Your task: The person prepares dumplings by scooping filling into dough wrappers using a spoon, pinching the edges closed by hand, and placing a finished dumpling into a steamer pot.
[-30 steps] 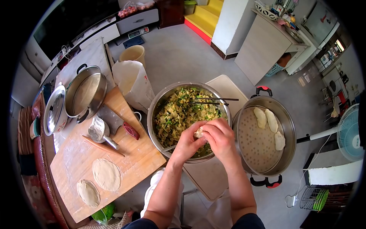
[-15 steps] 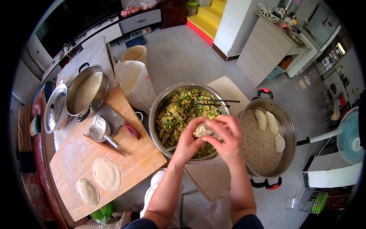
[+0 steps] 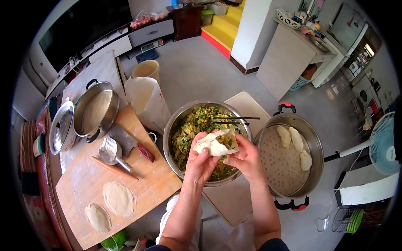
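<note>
A partly folded dumpling [image 3: 212, 145], white dough with green and yellow filling showing at its right end, is held above the filling bowl. My left hand [image 3: 200, 161] wraps its left side, thumb on the dough. My right hand [image 3: 247, 158] grips its right edge with bent fingers. Beneath both hands stands the steel bowl [image 3: 168, 157] of chopped vegetable filling [image 3: 188, 131]. Two dark chopsticks [image 3: 236, 121] lie across its right side. To the right, a steamer pot [image 3: 317, 167] with a perforated base holds three finished dumplings [image 3: 295, 139].
On the wooden board [image 3: 150, 186] at left lie two dough rounds [image 3: 119, 199], a rolling pin [image 3: 114, 168], a flour scoop [image 3: 111, 151] and a red-handled cleaver [image 3: 145, 153]. Behind are a steel pan [image 3: 112, 109], a lid [image 3: 62, 127] and a flour bag [image 3: 147, 100]. A fan [image 3: 384, 142] stands at right.
The dumpling has been turned so its open right end with filling shows. My hands have spread slightly apart around it. The whole view has shifted a little.
</note>
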A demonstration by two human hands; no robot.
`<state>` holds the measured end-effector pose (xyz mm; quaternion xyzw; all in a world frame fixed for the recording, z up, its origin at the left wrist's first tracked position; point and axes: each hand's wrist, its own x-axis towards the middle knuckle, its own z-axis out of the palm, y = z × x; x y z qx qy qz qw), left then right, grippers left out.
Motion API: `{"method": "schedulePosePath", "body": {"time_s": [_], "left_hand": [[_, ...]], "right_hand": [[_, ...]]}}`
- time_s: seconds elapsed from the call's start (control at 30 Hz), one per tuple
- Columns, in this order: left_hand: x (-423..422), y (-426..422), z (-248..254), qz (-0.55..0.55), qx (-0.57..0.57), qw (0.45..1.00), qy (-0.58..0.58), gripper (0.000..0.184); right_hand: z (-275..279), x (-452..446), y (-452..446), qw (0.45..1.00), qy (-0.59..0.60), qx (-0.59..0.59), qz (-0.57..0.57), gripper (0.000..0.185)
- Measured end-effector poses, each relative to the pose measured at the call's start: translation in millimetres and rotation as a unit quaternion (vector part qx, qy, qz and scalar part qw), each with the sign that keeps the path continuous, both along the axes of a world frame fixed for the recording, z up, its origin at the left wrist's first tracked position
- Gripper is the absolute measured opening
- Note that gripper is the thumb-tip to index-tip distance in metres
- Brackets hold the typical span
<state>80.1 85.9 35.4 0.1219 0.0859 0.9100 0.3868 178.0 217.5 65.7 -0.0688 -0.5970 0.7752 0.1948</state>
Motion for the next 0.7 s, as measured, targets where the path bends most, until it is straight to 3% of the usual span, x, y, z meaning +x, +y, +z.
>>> {"method": "schedulePosePath", "body": {"time_s": [0.13, 0.27, 0.43, 0.53, 0.7], "left_hand": [[-1, 3, -4, -0.007, -0.006, 0.999, 0.052, 0.053], [-9, -5, -1, 0.012, -0.127, 0.974, 0.19, 0.06], [-14, -15, 9, 0.004, -0.265, 0.924, 0.276, 0.073], [-14, -16, 1, -0.002, -0.282, 0.92, 0.272, 0.065], [-13, -8, -3, 0.038, -0.17, 0.956, 0.236, 0.053]], "right_hand": [[9, 1, -4, 0.997, 0.014, 0.046, -0.052, 0.06], [19, 7, -2, 0.993, 0.026, 0.092, -0.072, 0.053], [23, 9, -2, 0.978, 0.008, 0.192, -0.081, 0.051], [23, 11, 0, 0.983, -0.002, 0.172, -0.063, 0.055], [26, 15, 8, 0.998, -0.017, 0.06, -0.018, 0.066]]}}
